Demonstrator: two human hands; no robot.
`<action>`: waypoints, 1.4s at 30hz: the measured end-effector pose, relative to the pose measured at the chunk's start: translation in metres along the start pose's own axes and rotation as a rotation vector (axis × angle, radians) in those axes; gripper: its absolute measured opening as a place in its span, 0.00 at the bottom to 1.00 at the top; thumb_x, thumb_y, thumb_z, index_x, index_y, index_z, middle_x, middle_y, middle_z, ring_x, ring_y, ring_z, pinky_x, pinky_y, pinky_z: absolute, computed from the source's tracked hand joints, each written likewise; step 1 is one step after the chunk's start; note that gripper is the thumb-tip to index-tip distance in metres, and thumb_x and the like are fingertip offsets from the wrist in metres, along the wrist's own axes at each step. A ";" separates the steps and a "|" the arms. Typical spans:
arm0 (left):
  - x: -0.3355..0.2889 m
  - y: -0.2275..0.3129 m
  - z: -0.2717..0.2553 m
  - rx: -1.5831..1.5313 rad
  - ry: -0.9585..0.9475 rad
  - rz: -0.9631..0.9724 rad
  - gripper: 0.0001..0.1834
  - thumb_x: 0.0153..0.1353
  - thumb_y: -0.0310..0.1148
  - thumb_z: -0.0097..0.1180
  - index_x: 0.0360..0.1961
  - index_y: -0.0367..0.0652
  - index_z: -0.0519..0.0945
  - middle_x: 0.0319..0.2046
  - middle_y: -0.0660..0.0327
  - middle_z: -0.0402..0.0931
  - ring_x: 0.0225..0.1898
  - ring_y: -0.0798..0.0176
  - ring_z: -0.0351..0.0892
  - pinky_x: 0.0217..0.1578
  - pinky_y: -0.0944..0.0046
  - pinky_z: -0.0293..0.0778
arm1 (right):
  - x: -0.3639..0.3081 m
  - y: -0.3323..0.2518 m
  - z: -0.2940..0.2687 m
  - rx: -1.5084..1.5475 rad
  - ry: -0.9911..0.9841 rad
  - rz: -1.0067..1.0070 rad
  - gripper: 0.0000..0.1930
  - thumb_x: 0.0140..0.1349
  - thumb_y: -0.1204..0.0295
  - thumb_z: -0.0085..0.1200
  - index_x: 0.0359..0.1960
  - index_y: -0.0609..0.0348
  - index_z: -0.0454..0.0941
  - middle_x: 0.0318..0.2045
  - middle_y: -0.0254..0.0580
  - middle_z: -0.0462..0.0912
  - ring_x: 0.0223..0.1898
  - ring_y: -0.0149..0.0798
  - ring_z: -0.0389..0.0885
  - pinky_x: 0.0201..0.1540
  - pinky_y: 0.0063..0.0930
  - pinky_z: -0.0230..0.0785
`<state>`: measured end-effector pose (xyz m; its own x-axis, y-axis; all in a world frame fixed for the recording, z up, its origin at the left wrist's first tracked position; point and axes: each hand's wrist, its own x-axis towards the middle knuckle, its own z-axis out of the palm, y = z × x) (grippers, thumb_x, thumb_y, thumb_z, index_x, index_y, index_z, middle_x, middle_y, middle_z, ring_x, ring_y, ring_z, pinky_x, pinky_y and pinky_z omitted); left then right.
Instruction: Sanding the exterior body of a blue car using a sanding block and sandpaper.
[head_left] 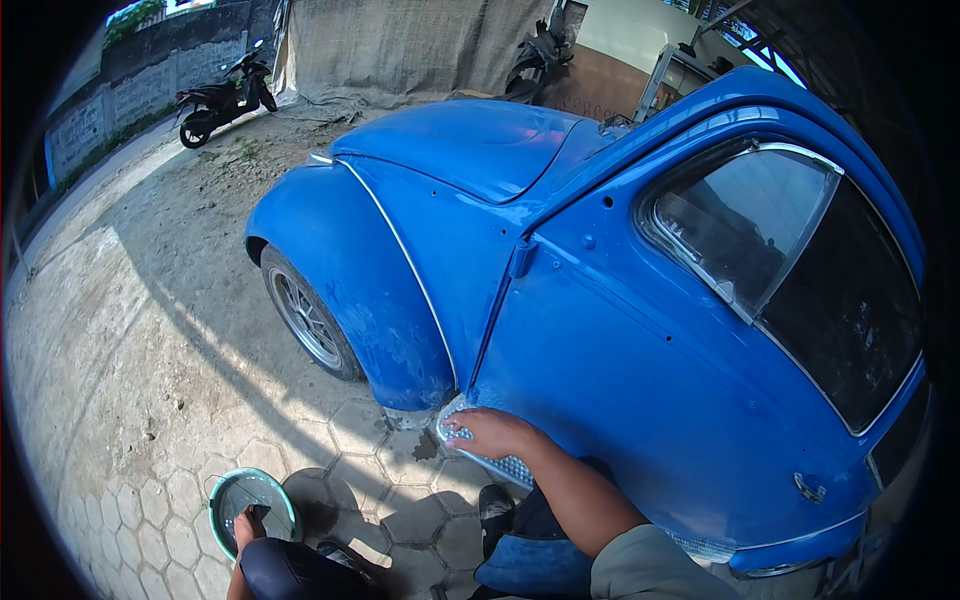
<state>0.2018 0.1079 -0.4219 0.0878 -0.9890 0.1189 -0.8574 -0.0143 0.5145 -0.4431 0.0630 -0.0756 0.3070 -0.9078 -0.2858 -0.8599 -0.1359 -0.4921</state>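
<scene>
Left grip (247, 528) clamping dark item (260, 511); we could be tipping the bucket (240, 489) beneath by bumping it (right grip (489, 432): can't tell).

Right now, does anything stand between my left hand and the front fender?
Possibly the car-side rim of the green bucket: your left hand and dark item are in or just over it, I can't tell which. Past that, nothing visible blocks the front fender.

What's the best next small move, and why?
Probably lift the dark piece in the left hand from the green bucket toward the blue fender: pale smears mark the fender's lower part, and the right hand is at the metal running board, apparently empty.
</scene>
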 end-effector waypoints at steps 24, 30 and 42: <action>0.031 -0.018 -0.030 -0.328 0.195 0.036 0.15 0.73 0.27 0.70 0.58 0.36 0.92 0.49 0.49 0.95 0.48 0.56 0.96 0.52 0.56 0.88 | -0.006 0.002 -0.007 -0.013 0.021 -0.027 0.32 0.80 0.48 0.64 0.73 0.62 0.82 0.60 0.62 0.92 0.61 0.62 0.91 0.66 0.54 0.82; 0.039 -0.009 -0.080 -0.438 0.093 -0.279 0.14 0.81 0.33 0.66 0.51 0.28 0.92 0.41 0.49 0.96 0.42 0.63 0.93 0.48 0.59 0.85 | 0.001 0.000 -0.002 -0.031 0.007 -0.067 0.32 0.80 0.48 0.63 0.73 0.62 0.82 0.60 0.62 0.91 0.63 0.61 0.90 0.68 0.53 0.81; 0.089 0.344 -0.247 -0.231 -0.213 0.301 0.12 0.84 0.30 0.60 0.57 0.32 0.89 0.51 0.48 0.96 0.56 0.44 0.96 0.58 0.49 0.89 | 0.022 -0.039 0.023 0.140 0.103 -0.242 0.28 0.82 0.53 0.63 0.73 0.59 0.81 0.65 0.56 0.89 0.64 0.56 0.90 0.68 0.48 0.82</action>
<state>0.0404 0.0515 -0.0244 -0.2766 -0.9525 0.1273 -0.6903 0.2891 0.6632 -0.3937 0.0578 -0.0814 0.4475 -0.8919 -0.0651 -0.6996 -0.3039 -0.6467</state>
